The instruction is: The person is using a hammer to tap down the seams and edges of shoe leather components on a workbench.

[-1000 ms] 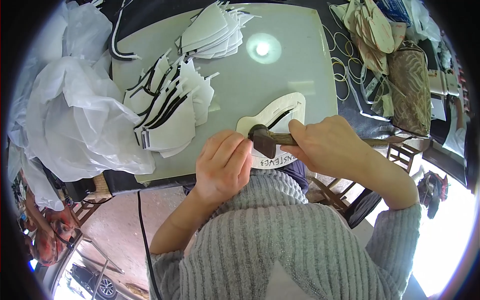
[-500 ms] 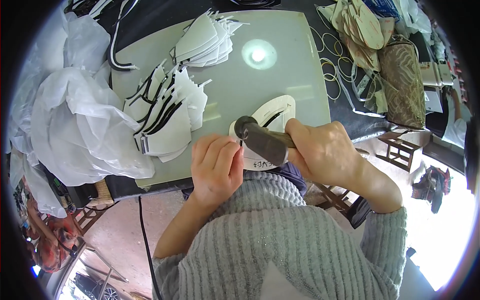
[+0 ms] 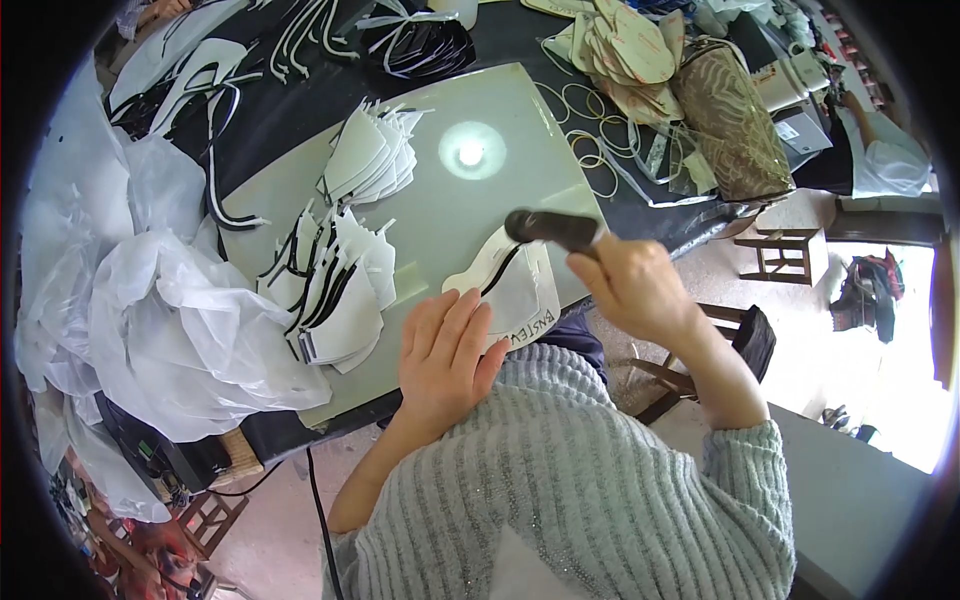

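Two bare hands at work, seen from above. The left hand [image 3: 445, 350] lies palm down, its forearm rising from the lower edge; its fingers are extended and set close together, the thumb slightly apart, and no object shows in its grasp. The right hand [image 3: 640, 285] reaches in from the right with the elbow bent, its fingers closed round one hammer [image 3: 555, 228], whose dark head points leftward.

One cream template [image 3: 546, 285] lies just beyond and to the right of the left fingertips, which meet its near left edge. On it are one white piece [image 3: 515, 297] and one curved black strip [image 3: 503, 270]. The hammer head is over the template's far end; whether they touch cannot be told.

The template rests on one grey-green sheet [image 3: 520, 130] covering part of the black surface [image 3: 265, 160]. Left of the template lie two groups of white pieces, one farther [image 3: 365, 155] and one nearer [image 3: 345, 325]; overlap prevents an exact count within each. One patterned brown roll [image 3: 730, 120] lies at far right.
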Demonstrator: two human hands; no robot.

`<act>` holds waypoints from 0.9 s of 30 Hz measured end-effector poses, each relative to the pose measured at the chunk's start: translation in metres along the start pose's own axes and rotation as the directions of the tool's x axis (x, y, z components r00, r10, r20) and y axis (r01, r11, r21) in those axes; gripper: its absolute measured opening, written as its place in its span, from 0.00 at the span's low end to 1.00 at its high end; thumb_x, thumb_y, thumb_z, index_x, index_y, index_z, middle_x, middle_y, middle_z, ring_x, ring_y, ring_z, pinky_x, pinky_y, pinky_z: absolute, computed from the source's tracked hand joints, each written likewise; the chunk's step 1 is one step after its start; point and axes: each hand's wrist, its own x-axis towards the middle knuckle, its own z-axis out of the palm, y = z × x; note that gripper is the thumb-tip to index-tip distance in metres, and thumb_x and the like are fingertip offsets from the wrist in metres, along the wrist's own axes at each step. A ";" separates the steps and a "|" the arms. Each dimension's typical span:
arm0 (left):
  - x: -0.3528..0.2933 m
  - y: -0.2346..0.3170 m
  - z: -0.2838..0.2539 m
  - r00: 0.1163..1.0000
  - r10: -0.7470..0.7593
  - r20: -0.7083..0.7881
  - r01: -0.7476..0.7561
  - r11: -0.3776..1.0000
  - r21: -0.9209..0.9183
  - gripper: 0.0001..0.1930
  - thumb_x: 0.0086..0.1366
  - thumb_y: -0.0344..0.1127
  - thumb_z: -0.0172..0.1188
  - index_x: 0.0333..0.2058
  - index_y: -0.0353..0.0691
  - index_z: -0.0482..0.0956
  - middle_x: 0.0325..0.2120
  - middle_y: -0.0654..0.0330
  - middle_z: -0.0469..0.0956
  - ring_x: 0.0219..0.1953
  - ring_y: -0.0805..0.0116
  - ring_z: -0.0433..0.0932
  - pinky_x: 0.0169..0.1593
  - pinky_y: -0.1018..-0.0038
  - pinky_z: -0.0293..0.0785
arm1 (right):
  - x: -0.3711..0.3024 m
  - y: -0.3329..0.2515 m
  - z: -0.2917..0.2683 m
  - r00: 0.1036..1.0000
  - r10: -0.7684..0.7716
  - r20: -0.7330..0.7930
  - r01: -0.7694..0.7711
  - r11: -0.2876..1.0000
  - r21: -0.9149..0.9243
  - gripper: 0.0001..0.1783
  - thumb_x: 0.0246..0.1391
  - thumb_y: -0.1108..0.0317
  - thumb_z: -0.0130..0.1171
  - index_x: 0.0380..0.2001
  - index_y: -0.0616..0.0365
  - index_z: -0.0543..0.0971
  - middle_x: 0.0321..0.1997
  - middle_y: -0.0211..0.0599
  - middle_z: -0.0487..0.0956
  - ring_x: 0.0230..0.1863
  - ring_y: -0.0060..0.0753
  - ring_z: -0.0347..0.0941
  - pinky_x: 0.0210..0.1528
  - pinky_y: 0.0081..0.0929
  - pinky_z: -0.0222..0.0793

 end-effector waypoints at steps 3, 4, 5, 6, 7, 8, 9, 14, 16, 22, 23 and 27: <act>0.000 0.001 0.000 1.000 -0.016 0.024 0.016 1.000 -0.027 0.19 0.56 0.33 0.66 0.46 0.36 0.76 0.47 0.53 0.77 0.47 0.52 0.75 0.49 0.60 0.71 | -0.005 0.002 0.012 0.992 0.066 0.103 -0.051 0.988 -0.148 0.20 0.65 0.53 0.51 0.29 0.60 0.71 0.17 0.48 0.75 0.21 0.56 0.74 0.25 0.49 0.68; 0.003 -0.001 0.000 0.998 -0.063 0.026 0.065 0.996 -0.069 0.16 0.56 0.32 0.66 0.44 0.36 0.77 0.46 0.53 0.78 0.46 0.52 0.76 0.48 0.61 0.71 | -0.003 0.001 0.011 0.992 0.078 0.104 -0.058 0.981 -0.185 0.19 0.65 0.54 0.50 0.29 0.60 0.71 0.17 0.49 0.74 0.22 0.58 0.73 0.26 0.51 0.67; 0.008 -0.001 -0.003 0.999 -0.050 0.015 0.051 0.997 -0.055 0.16 0.56 0.32 0.66 0.44 0.36 0.77 0.46 0.53 0.78 0.46 0.52 0.76 0.48 0.61 0.71 | -0.003 -0.003 0.006 0.993 0.101 0.055 -0.092 0.987 -0.135 0.19 0.65 0.54 0.50 0.30 0.60 0.71 0.18 0.50 0.74 0.23 0.59 0.73 0.27 0.50 0.65; 0.014 -0.002 -0.005 0.987 -0.158 0.026 0.160 0.978 -0.132 0.14 0.57 0.33 0.66 0.41 0.35 0.77 0.43 0.52 0.79 0.43 0.54 0.78 0.46 0.64 0.73 | -0.002 -0.004 0.006 0.995 0.092 0.045 -0.085 0.988 -0.129 0.19 0.65 0.54 0.50 0.30 0.60 0.71 0.18 0.50 0.74 0.23 0.59 0.73 0.27 0.50 0.65; 0.020 0.001 -0.007 0.964 -0.261 0.045 0.264 0.942 -0.207 0.12 0.58 0.33 0.65 0.39 0.35 0.78 0.40 0.52 0.80 0.40 0.55 0.79 0.43 0.66 0.74 | -0.003 -0.006 0.003 0.993 0.117 -0.033 -0.118 0.992 -0.048 0.19 0.66 0.54 0.50 0.30 0.61 0.71 0.18 0.51 0.74 0.24 0.59 0.73 0.27 0.49 0.65; 0.030 0.002 -0.005 0.967 -0.252 0.042 0.255 0.947 -0.196 0.12 0.58 0.33 0.65 0.39 0.35 0.78 0.40 0.52 0.80 0.40 0.55 0.79 0.43 0.66 0.74 | -0.005 -0.007 0.002 0.983 0.148 -0.107 -0.145 0.989 0.038 0.19 0.66 0.54 0.50 0.30 0.61 0.71 0.19 0.52 0.74 0.24 0.59 0.73 0.27 0.49 0.65; 0.043 0.003 -0.002 0.944 -0.318 0.086 0.329 0.906 -0.267 0.10 0.58 0.33 0.65 0.36 0.35 0.79 0.35 0.52 0.81 0.35 0.58 0.80 0.39 0.68 0.74 | -0.007 -0.007 0.004 0.975 0.175 -0.140 -0.163 0.982 0.092 0.20 0.66 0.54 0.50 0.31 0.62 0.71 0.19 0.53 0.73 0.25 0.60 0.73 0.28 0.49 0.64; 0.078 -0.011 0.022 0.861 -0.393 0.323 0.445 0.889 -0.107 0.04 0.55 0.30 0.62 0.29 0.36 0.81 0.25 0.50 0.82 0.27 0.53 0.81 0.33 0.63 0.76 | -0.019 0.010 0.031 0.956 0.242 -0.167 -0.214 0.962 0.170 0.23 0.66 0.52 0.49 0.29 0.64 0.72 0.21 0.54 0.74 0.26 0.61 0.73 0.30 0.50 0.65; 0.087 -0.016 0.025 0.788 -0.448 0.422 0.503 0.864 -0.023 0.07 0.53 0.35 0.66 0.28 0.38 0.83 0.21 0.57 0.82 0.25 0.63 0.81 0.33 0.69 0.76 | -0.031 0.016 0.039 0.955 0.261 -0.140 -0.228 0.950 0.216 0.24 0.66 0.51 0.48 0.28 0.64 0.72 0.21 0.55 0.74 0.27 0.61 0.73 0.31 0.50 0.65; 0.105 -0.025 0.033 0.773 -0.448 0.450 0.452 0.886 0.104 0.10 0.50 0.37 0.65 0.27 0.37 0.81 0.22 0.50 0.81 0.28 0.53 0.82 0.37 0.63 0.77 | -0.041 0.027 0.030 0.945 0.312 -0.099 -0.280 0.927 0.249 0.29 0.65 0.48 0.48 0.28 0.66 0.79 0.27 0.58 0.79 0.33 0.62 0.77 0.38 0.50 0.72; 0.103 -0.031 0.036 0.781 -0.441 0.442 0.442 0.891 0.107 0.10 0.50 0.37 0.65 0.27 0.37 0.81 0.22 0.50 0.81 0.28 0.53 0.82 0.37 0.63 0.77 | -0.040 0.028 0.029 0.945 0.311 -0.104 -0.274 0.923 0.271 0.29 0.65 0.48 0.48 0.28 0.67 0.79 0.27 0.58 0.79 0.33 0.62 0.77 0.38 0.50 0.72; 0.094 -0.038 0.036 0.843 -0.431 0.322 0.449 0.893 0.022 0.16 0.52 0.35 0.62 0.40 0.36 0.77 0.24 0.52 0.81 0.30 0.51 0.81 0.38 0.61 0.77 | -0.039 0.030 0.039 0.952 0.285 -0.115 -0.230 0.909 0.348 0.29 0.65 0.49 0.47 0.29 0.68 0.78 0.28 0.59 0.79 0.34 0.62 0.77 0.39 0.50 0.72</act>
